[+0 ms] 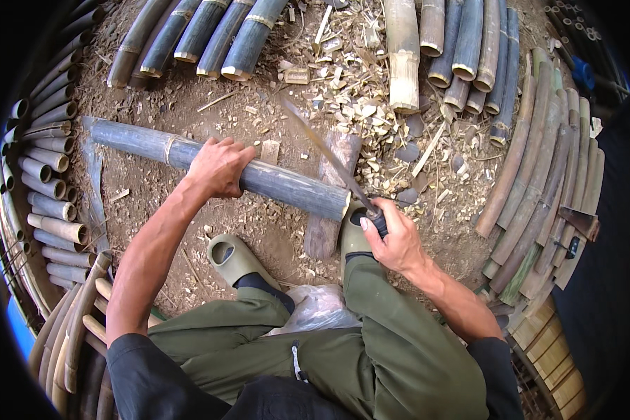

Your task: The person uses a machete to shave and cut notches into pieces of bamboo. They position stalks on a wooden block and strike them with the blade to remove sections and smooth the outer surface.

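A dark blue-grey, round bamboo pole (294, 189) with a pale cut right end lies slantwise across the middle of the view, above the brown dirt ground (182, 245), its left end farther from the person than its right. The left hand (220, 168) lies over the pole just right of a pale ring-shaped node (169, 149), its fingers bent over the rounded top and holding it. The right hand (397, 241) has its fingers curled around the dark handle (378, 218) of a long, narrow metal knife (322, 148), whose blade slants up and to the left, past the pole's right end; whether the edge touches the bamboo cannot be told. Near that end, the pole crosses over a weathered brown wooden block (322, 234). The right olive-green clog (354, 238) stands just beside the block, and the left olive-green clog (238, 260) rests on the ground nearer the person than the pole. A crumpled clear plastic bag (318, 308) lies between the legs in dark green trousers (406, 336). Pale wood chips (360, 91) are strewn beyond the knife, between two groups of cut bamboo lengths (245, 38).
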The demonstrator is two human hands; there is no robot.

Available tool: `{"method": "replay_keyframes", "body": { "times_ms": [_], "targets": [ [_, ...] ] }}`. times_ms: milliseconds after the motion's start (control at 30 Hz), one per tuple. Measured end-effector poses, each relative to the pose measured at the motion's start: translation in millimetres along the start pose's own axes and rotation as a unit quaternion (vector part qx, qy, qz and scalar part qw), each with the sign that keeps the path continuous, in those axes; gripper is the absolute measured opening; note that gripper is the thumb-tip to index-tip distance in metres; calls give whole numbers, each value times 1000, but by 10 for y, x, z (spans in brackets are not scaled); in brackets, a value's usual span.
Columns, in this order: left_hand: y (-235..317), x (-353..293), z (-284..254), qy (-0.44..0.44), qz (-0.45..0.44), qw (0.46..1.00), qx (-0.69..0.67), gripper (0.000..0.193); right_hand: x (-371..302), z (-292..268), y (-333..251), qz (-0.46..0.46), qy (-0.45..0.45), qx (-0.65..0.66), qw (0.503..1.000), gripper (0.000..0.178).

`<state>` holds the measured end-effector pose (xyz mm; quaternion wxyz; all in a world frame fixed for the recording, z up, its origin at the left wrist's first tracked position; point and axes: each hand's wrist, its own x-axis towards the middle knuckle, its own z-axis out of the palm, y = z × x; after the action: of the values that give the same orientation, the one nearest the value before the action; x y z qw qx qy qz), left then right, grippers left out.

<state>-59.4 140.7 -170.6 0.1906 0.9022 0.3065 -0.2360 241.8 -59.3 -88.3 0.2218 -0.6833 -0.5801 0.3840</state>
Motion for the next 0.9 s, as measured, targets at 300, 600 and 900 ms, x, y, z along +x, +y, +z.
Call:
{"method": "replay_keyframes", "body": {
  "times_ms": [300,600,900],
  "targets": [
    [75,23,-75,26,-5,1000,-7,50,29,68,464,97,-116,-38,988,28],
    [121,-155,168,205,-5,979,8,47,23,168,584,84,-127,-118,981,31],
    [201,-163,377,340,-11,939,40,38,53,191,435,-43,-43,-179,982,30]
  ]
}}
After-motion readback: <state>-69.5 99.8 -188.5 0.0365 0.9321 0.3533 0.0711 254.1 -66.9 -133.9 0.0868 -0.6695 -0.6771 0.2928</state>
